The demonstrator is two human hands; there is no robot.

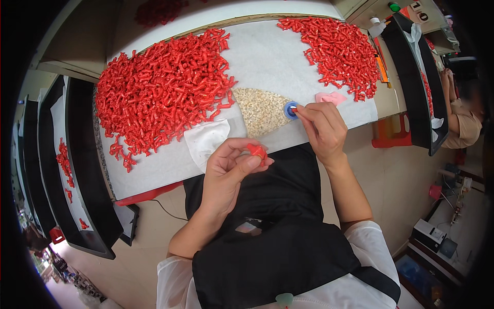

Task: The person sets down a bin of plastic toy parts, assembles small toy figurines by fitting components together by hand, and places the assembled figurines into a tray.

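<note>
My left hand is closed around a small red plastic part, held just in front of the table's near edge over my dark apron. My right hand reaches onto the white cloth, pinching a tiny red piece at a small blue round dish. Next to the dish lies a fan-shaped heap of small beige bits. A large pile of red plastic parts covers the cloth's left side. A second red pile lies at the far right.
A pink scrap lies right of my right hand. Black trays with a few red parts stand on the left; another black tray is on the right, where another person sits. Beige floor below.
</note>
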